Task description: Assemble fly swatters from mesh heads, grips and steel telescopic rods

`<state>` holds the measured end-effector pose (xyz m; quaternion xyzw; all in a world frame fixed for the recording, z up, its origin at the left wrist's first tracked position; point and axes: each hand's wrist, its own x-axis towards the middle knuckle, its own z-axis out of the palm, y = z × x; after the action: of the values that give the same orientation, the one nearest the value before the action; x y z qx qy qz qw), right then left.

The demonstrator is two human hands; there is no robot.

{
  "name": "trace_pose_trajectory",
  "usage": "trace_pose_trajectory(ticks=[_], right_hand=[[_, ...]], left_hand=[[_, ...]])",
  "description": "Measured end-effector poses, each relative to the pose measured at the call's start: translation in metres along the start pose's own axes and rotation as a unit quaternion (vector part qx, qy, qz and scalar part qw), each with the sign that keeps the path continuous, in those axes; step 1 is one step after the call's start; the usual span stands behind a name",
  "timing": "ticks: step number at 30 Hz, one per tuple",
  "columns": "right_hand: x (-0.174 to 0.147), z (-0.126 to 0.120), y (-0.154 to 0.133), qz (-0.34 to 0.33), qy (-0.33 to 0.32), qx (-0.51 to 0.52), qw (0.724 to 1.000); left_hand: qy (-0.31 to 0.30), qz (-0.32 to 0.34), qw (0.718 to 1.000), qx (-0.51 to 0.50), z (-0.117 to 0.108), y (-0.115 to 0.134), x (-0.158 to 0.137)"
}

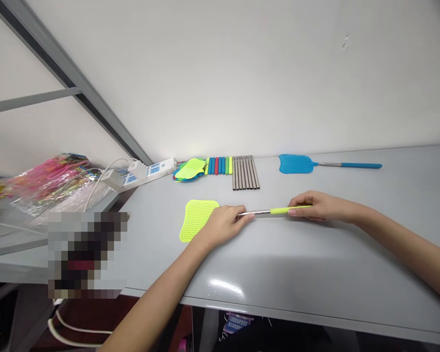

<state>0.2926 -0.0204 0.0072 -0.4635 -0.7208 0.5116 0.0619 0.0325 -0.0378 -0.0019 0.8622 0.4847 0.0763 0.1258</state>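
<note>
A yellow-green fly swatter (196, 220) with a perforated head and metal shaft lies across the grey table in front of me. My left hand (225, 222) is closed round the shaft close to the head, covering part of both. The fingers of my right hand (313, 205) wrap the yellow-green grip, whose far end they partly hide. Behind my right hand rests a blue fly swatter (297, 164) with its head to the left and its handle to the right.
Along the wall lie stacked swatter heads (190, 168), several coloured grips (219, 165) and several metal tubes (245, 173). A white power strip (156, 168) with plugs stands left of them. Plastic-wrapped pink items (58, 181) fill the left shelf. A pixelated patch (88, 254) hides the left table corner.
</note>
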Motion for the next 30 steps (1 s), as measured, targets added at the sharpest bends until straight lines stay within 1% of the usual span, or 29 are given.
trace_pose_trajectory(ticks=[3, 7, 11, 17, 21, 24, 26, 30], right_hand=[[0.002, 0.001, 0.002, -0.01, 0.017, -0.019, 1.0], [0.003, 0.006, 0.005, -0.036, -0.003, -0.02, 0.999], [0.004, 0.011, 0.006, -0.035, -0.008, -0.02, 0.999], [0.003, 0.015, 0.005, -0.042, 0.009, -0.009, 0.999], [0.002, 0.017, 0.003, -0.039, -0.001, 0.011, 0.999], [0.002, 0.018, 0.004, -0.026, -0.011, 0.045, 0.999], [0.003, 0.019, 0.005, -0.018, -0.03, 0.09, 0.995], [0.003, 0.021, 0.005, 0.02, -0.084, 0.226, 0.97]], left_hand=[[0.001, 0.007, 1.0, 0.01, 0.001, -0.001, 0.0], [-0.01, 0.015, 0.999, 0.035, 0.001, -0.001, -0.001], [-0.01, 0.03, 0.998, 0.063, 0.001, 0.0, -0.004], [-0.014, 0.038, 0.994, 0.101, 0.005, 0.001, -0.006], [-0.013, 0.041, 0.992, 0.119, 0.006, 0.002, -0.007], [-0.013, 0.045, 0.99, 0.133, 0.007, 0.003, -0.008], [-0.012, 0.051, 0.989, 0.138, 0.008, 0.004, -0.008], [-0.008, 0.063, 0.989, 0.131, 0.009, 0.006, -0.01]])
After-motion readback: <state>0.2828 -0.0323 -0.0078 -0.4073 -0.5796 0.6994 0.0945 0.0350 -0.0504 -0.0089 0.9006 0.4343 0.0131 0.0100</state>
